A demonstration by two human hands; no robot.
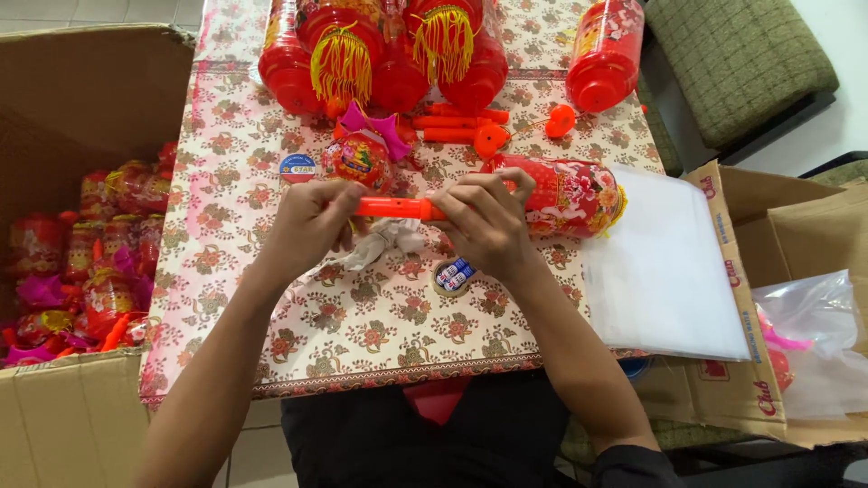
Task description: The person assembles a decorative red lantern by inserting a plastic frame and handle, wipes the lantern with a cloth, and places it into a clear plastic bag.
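Both of my hands grip one orange plastic stick held level over the flowered tablecloth. My left hand closes on its left end and my right hand on its right end. Just beyond the right hand lies a red cylindrical lantern on its side. A small round red lantern with pink trim sits behind the stick. A crumpled bit of clear wrapping lies under my hands, and a small roll holding batteries rests near my right wrist.
Several large red lanterns with yellow tassels stand at the table's far edge, with spare orange sticks before them. A stack of clear bags lies at right. An open carton of packed lanterns stands at left, another carton at right.
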